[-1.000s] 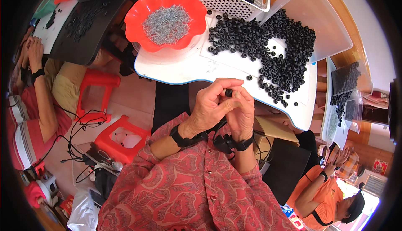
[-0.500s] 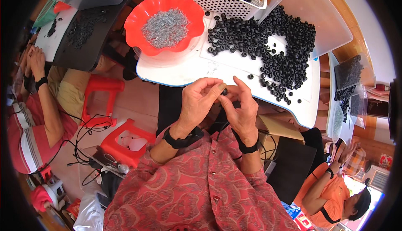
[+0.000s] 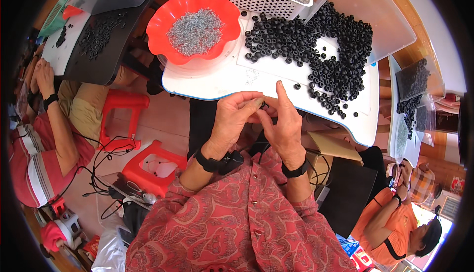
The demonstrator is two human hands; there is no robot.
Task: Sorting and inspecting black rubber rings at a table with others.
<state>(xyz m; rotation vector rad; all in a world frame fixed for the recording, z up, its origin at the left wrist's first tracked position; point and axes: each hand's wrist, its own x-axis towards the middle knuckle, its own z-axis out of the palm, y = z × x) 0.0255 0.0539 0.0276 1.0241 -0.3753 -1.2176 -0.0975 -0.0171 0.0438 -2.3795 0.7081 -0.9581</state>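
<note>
Just off the front edge of the white table, a small black round part (image 3: 263, 106) is pinched between my fingertips, mostly covered by them. My left hand (image 3: 231, 120) grips it with thumb and forefinger. Against its other side press the thumb and a curled finger of my right hand (image 3: 285, 130), whose forefinger points upward, free of the part. Ahead lies a spread pile of black bead-like rings (image 3: 340, 50). A red scalloped bowl (image 3: 157, 25) left of the pile holds many tiny clear or silvery pieces (image 3: 195, 31).
Behind the pile stand a white perforated basket (image 3: 289, 9) with black parts and a tilted clear plastic bin (image 3: 387, 25). Red stools (image 3: 148, 166) and tangled cables (image 3: 98, 173) are at left. One person (image 3: 54, 138) sits left, another (image 3: 390, 222) right. An open cardboard box (image 3: 335, 146) is beside my right arm.
My right forefinger has straightened upward, away from the black part. Both hands stay together in nearly the same place, and the view has shifted slightly.
</note>
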